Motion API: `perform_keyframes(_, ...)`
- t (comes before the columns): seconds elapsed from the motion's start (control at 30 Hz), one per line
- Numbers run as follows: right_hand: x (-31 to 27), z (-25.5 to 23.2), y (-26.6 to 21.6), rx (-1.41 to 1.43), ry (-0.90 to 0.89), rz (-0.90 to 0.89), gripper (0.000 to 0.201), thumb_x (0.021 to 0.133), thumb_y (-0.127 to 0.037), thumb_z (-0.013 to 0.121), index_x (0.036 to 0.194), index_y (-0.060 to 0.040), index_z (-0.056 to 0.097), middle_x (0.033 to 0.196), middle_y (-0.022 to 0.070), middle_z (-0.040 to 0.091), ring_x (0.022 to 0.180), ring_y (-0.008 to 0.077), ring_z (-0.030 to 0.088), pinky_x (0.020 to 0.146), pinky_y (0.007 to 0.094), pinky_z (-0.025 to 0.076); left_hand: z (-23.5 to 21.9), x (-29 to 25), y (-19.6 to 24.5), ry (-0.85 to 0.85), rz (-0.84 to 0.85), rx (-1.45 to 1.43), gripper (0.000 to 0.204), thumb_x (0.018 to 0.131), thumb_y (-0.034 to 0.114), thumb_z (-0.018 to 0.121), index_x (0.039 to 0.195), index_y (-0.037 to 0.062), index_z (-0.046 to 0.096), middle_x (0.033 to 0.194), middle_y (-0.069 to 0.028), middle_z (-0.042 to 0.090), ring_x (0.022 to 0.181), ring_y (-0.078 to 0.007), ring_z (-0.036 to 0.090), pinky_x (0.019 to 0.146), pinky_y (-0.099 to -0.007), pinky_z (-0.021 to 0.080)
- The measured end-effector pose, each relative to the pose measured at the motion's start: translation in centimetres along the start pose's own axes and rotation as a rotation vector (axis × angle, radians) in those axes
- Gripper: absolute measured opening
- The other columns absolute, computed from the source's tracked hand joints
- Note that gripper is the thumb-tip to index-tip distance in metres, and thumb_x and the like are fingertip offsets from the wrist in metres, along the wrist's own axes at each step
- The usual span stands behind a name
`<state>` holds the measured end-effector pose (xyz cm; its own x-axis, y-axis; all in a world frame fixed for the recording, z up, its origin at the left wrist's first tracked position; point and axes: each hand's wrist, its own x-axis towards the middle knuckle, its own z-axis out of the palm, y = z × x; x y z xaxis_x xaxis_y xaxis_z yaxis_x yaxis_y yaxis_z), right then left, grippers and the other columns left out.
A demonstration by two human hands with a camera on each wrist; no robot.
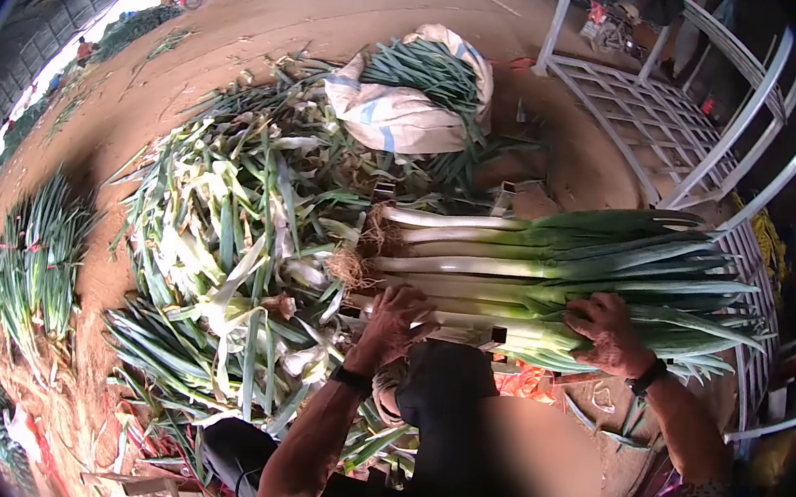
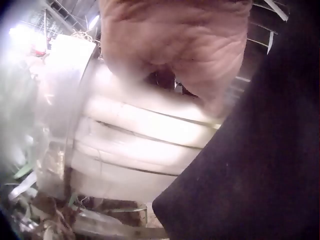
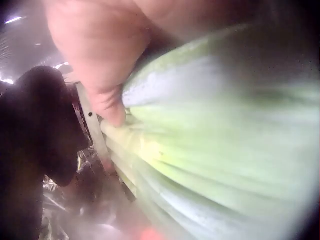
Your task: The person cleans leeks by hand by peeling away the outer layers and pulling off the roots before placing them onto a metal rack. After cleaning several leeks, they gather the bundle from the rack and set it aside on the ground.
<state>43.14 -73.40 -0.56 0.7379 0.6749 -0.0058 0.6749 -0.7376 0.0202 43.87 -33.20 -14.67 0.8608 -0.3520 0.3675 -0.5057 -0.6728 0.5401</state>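
Note:
Long green onions lie side by side in a row in the head view, roots to the left and green leaves to the right. My left hand is over the white stalks near the root end, its fingers bent onto the nearest ones. In the left wrist view, the palm hangs close above the white stalks. Farther right, my right hand holds the near side of the row where white turns to green. The thumb presses down beside a stalk in the right wrist view; the other fingertips are hidden there.
A heap of loose onion leaves and peelings lies left of the row. Behind it stands a white sack filled with green onions. A metal rack is at the right. More green onions lie on the ground at far left.

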Motion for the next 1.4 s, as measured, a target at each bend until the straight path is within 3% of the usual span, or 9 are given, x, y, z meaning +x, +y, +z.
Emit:
perform_keyframes(0.17, -0.7, 0.9, -0.9, 0.001, 0.007, 0.052, 0.072, 0.059, -0.032, 0.082, 0.127, -0.0152, 0.064, 0.14, 0.0069, 0.051, 0.127, 0.0338, 0.042, 0.111, 0.0533, 0.028, 0.6, -0.2, -0.5, -0.13, -0.072, -0.035, 0.039, 0.084, 0.041, 0.069, 0.115, 0.0174, 0.071, 0.125, -0.0076, 0.063, 0.12, -0.0299, 0.053, 0.103, -0.0463, 0.033)
perform_keyframes(0.3, -1.0, 0.5, -1.0, -0.028, -0.014, 0.045, 0.082, 0.059, -0.031, 0.084, 0.135, -0.0169, 0.058, 0.144, 0.0076, 0.048, 0.13, 0.0325, 0.041, 0.113, 0.0541, 0.026, 0.5, -0.4, -0.6, -0.078, 0.059, 0.072, 0.043, 0.085, 0.041, 0.069, 0.119, 0.0144, 0.069, 0.125, -0.01, 0.064, 0.119, -0.0294, 0.055, 0.103, -0.0457, 0.035)
perform_keyframes(0.4, -2.0, -0.2, -1.3, -0.135, -0.002, 0.044, 0.088, 0.06, -0.034, 0.085, 0.14, -0.0171, 0.052, 0.147, 0.0076, 0.044, 0.134, 0.0322, 0.038, 0.114, 0.0541, 0.025, -0.1, 0.0, 0.8, -0.037, -0.052, 0.03, 0.048, 0.083, 0.04, 0.074, 0.121, 0.0128, 0.067, 0.124, -0.0101, 0.065, 0.117, -0.0311, 0.056, 0.104, -0.0471, 0.035)
perform_keyframes(0.8, -1.0, 0.5, -2.3, -0.222, 0.163, 0.06, 0.066, 0.066, -0.023, 0.079, 0.129, -0.0154, 0.059, 0.13, 0.0065, 0.055, 0.124, 0.0283, 0.046, 0.106, 0.0492, 0.036, -0.2, 0.5, 1.1, 0.03, -0.056, -0.005, 0.041, 0.079, 0.028, 0.077, 0.116, 0.0143, 0.066, 0.109, -0.0063, 0.064, 0.108, -0.0292, 0.058, 0.095, -0.0456, 0.039)
perform_keyframes(0.9, -1.1, -0.7, -1.8, -0.141, 0.111, -0.011, 0.06, 0.067, -0.021, 0.077, 0.125, -0.016, 0.062, 0.12, 0.0033, 0.06, 0.115, 0.0241, 0.052, 0.101, 0.0448, 0.039, -0.4, 0.8, 0.1, -0.038, -0.039, -0.106, 0.034, 0.08, 0.027, 0.076, 0.111, 0.0139, 0.068, 0.107, -0.0053, 0.064, 0.106, -0.0275, 0.059, 0.094, -0.0443, 0.039)
perform_keyframes(1.07, 0.4, -0.2, 0.7, 0.036, -0.249, 0.019, 0.053, 0.073, -0.031, 0.072, 0.123, -0.0163, 0.065, 0.113, 0.0045, 0.063, 0.107, 0.0257, 0.055, 0.089, 0.0438, 0.043, 0.0, 0.3, -0.8, -0.11, -0.01, -0.061, 0.032, 0.084, 0.03, 0.073, 0.112, 0.0153, 0.071, 0.111, -0.0049, 0.065, 0.109, -0.0269, 0.058, 0.095, -0.0419, 0.038)
perform_keyframes(1.23, -1.2, 2.0, -1.1, -0.051, 0.027, 0.039, 0.055, 0.072, -0.025, 0.073, 0.125, -0.0149, 0.064, 0.116, 0.0074, 0.059, 0.115, 0.0275, 0.052, 0.098, 0.0462, 0.04, 1.0, 0.0, -0.3, -0.033, -0.032, 0.02, 0.035, 0.084, 0.031, 0.073, 0.115, 0.0153, 0.071, 0.117, -0.0061, 0.064, 0.111, -0.0272, 0.057, 0.099, -0.0424, 0.037)
perform_keyframes(1.3, -1.4, 2.2, -1.6, -0.047, 0.044, 0.034, 0.057, 0.07, -0.022, 0.075, 0.125, -0.0143, 0.064, 0.117, 0.0073, 0.059, 0.115, 0.0281, 0.051, 0.101, 0.0464, 0.039, 1.0, -0.9, -0.8, -0.005, 0.074, 0.046, 0.035, 0.084, 0.031, 0.073, 0.115, 0.015, 0.071, 0.118, -0.0065, 0.063, 0.112, -0.0279, 0.057, 0.1, -0.043, 0.037)
perform_keyframes(1.4, -1.6, 1.6, -1.9, -0.032, 0.038, 0.04, 0.059, 0.07, -0.02, 0.077, 0.126, -0.0129, 0.062, 0.119, 0.0078, 0.058, 0.116, 0.0291, 0.051, 0.102, 0.0465, 0.039, 0.8, -1.0, 0.1, 0.026, 0.026, 0.019, 0.038, 0.082, 0.03, 0.074, 0.115, 0.0136, 0.069, 0.116, -0.008, 0.065, 0.113, -0.0294, 0.057, 0.103, -0.0441, 0.036)
